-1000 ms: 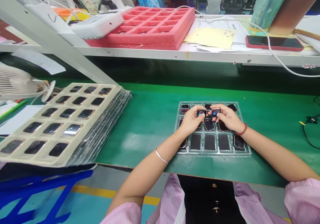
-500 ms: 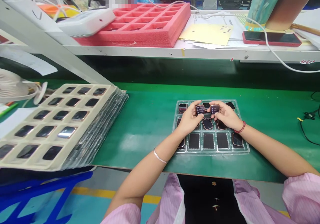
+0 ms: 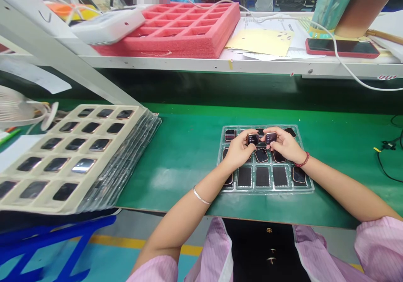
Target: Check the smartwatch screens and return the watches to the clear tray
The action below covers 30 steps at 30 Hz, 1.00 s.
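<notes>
My left hand [image 3: 241, 148] is closed on a smartwatch case [image 3: 252, 139], a dark square screen in a gold-coloured frame with small lit text. A second, similar smartwatch case [image 3: 270, 138], also lit, is gripped by my right hand [image 3: 285, 144]. The two cases are side by side above a clear plastic tray [image 3: 310, 188]. In that tray sit several more cases with dark screens, such as one at the near right corner [image 3: 299, 175]. Three pockets in its near row show only black pads [image 3: 262, 177]. My hands cover part of the middle and far rows.
At left, a cream tray [image 3: 72, 202] of dark-screened cases tops a stack of clear trays [image 3: 126, 164]. Behind, a shelf holds a red foam tray [image 3: 217, 42], papers and a phone [image 3: 342, 48]. A small fan [image 3: 15, 107] stands far left; a black cable [image 3: 390, 146] lies right.
My left hand has shifted the case in it slightly to the right and tilted it a little. The text on its screen looks different. My right hand is nearly still.
</notes>
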Each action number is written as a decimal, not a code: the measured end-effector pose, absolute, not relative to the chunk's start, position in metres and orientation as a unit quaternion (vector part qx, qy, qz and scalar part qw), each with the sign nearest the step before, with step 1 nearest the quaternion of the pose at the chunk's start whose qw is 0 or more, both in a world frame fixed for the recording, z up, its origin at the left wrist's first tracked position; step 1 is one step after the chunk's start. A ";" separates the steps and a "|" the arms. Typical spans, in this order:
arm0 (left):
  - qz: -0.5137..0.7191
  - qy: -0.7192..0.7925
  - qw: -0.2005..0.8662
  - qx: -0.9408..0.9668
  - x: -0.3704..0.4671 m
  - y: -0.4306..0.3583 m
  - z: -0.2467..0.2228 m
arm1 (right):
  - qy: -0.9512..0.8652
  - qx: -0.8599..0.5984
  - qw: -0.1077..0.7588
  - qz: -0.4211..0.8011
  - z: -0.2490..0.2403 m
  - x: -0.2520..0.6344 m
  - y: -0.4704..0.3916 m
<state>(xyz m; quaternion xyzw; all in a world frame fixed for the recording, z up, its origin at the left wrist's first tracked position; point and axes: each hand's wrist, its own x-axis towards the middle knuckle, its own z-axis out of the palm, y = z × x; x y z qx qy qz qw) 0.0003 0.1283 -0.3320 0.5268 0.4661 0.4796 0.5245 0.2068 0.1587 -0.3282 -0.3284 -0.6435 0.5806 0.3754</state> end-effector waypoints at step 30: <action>0.458 0.473 0.536 0.528 0.001 0.123 -0.321 | -0.642 -0.351 0.354 0.583 -0.324 0.207 0.157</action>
